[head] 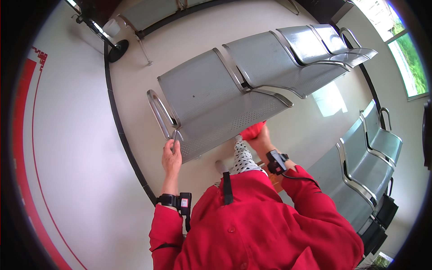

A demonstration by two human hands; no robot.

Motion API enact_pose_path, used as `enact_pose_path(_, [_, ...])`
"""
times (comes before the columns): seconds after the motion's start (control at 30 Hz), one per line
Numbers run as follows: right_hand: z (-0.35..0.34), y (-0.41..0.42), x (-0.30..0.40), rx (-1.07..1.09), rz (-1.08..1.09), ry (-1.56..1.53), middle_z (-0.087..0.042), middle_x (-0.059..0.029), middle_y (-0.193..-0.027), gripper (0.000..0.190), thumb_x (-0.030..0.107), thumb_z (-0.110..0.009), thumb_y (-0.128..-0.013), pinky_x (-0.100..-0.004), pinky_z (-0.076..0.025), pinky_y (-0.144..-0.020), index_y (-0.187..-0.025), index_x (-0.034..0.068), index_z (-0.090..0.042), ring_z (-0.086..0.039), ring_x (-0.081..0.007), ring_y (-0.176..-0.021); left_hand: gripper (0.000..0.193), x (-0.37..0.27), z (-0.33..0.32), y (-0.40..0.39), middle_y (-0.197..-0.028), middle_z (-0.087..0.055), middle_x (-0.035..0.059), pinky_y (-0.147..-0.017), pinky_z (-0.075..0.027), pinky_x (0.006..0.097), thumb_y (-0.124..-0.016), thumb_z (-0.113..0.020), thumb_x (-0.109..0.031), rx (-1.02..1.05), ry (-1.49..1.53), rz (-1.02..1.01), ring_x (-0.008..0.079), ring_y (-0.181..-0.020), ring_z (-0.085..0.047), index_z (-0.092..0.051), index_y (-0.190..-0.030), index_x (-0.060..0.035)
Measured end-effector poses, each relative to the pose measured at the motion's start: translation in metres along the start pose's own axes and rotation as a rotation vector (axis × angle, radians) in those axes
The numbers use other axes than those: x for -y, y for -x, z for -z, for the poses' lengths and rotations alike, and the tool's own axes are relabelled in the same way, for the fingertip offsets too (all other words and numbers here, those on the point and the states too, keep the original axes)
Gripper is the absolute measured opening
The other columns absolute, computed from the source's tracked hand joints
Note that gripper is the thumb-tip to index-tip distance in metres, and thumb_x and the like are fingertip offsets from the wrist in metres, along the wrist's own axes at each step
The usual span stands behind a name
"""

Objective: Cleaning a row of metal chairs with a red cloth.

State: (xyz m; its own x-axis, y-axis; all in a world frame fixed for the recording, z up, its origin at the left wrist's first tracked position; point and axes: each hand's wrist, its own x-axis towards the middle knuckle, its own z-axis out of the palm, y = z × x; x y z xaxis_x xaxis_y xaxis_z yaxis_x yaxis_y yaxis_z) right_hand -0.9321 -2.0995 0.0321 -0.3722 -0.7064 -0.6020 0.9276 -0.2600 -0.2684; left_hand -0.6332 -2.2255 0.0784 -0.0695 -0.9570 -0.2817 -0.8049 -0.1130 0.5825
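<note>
A row of perforated metal bench seats [211, 108] stretches out before me, with chrome rails between the seats. My left hand [172, 158] is at the near left corner of the closest seat. Its thumb and fingers close around the metal side rail, just below the looped armrest [158, 111]. At the seat's front edge, my right hand [261, 139] holds a bunched red cloth [252, 131]. Part of that cloth is hidden beneath the seat, so I cannot tell whether it touches the underside.
A second metal bench [361, 165] stands to my right, with black bags [384, 209] at its near end. Along the left runs a white wall [74, 141]. A round black stand base [118, 50] and a white bucket [111, 27] are at the far left.
</note>
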Motion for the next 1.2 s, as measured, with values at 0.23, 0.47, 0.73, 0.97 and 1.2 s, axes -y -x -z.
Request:
enact_pose_path(0.23, [-0.05, 0.071, -0.158, 0.14, -0.806, 0.667, -0.065, -0.0046, -0.107, 0.031, 0.03, -0.046, -0.097, -0.0364, -0.05, -0.088, -0.118, 0.008, -0.055, -0.061, -0.0194, -0.099, 0.051, -0.011, 0.004, -0.001, -0.118, -0.061, 0.0118, -0.093, -0.045, 0.0384, -0.093, -0.051, -0.049, 0.011, 0.027, 0.01, 0.0267, -0.11, -0.059, -0.055, -0.124, -0.0097])
enact_pose_path(0.47, [-0.109, 0.088, -0.075, 0.801, -0.102, 1.425, -0.064, -0.019, -0.102, 0.036, 0.03, -0.053, -0.092, -0.0358, -0.047, -0.084, -0.112, 0.001, -0.057, -0.06, -0.0266, -0.095, 0.054, 0.004, 0.025, 0.009, -0.131, -0.053, 0.0138, -0.095, -0.042, 0.0325, -0.099, -0.041, -0.042, 0.23, 0.657, 0.107, 0.023, -0.121, -0.051, -0.046, -0.133, -0.0001])
enact_pose_path(0.73, [-0.089, 0.062, -0.012, 0.767, 0.964, 2.252, -0.058, -0.0069, -0.102, 0.037, 0.032, -0.067, -0.079, -0.0421, -0.042, -0.084, -0.11, 0.014, -0.061, -0.056, -0.0289, -0.097, 0.082, 0.025, 0.017, 0.009, -0.145, -0.038, 0.0177, -0.112, -0.024, 0.0359, -0.093, -0.035, -0.066, 0.247, 0.773, 0.113, 0.026, -0.135, -0.035, -0.036, -0.142, -0.0013])
enact_pose_path(0.97, [-0.127, 0.056, -0.171, 0.947, 0.592, 2.043, -0.06, -0.0129, -0.101, 0.029, 0.034, -0.059, -0.082, -0.0481, -0.044, -0.087, -0.104, 0.015, -0.063, -0.058, -0.0344, -0.099, 0.08, 0.005, 0.024, 0.016, -0.143, -0.042, 0.0146, -0.109, -0.032, 0.0388, -0.092, -0.035, -0.067, 0.187, 1.13, 0.296, 0.0263, -0.131, -0.04, -0.033, -0.145, -0.0076])
enact_pose_path(1.2, [-0.14, 0.002, -0.126, 0.718, 0.399, 2.287, -0.068, -0.0145, -0.095, 0.034, 0.036, -0.052, -0.084, -0.0456, -0.052, -0.078, -0.107, 0.014, -0.064, -0.065, -0.0348, -0.091, 0.08, 0.029, 0.014, 0.014, -0.138, -0.045, 0.0107, -0.107, -0.034, 0.039, -0.092, -0.033, -0.067, 0.184, 1.301, 0.268, 0.0233, -0.128, -0.043, -0.028, -0.146, -0.009])
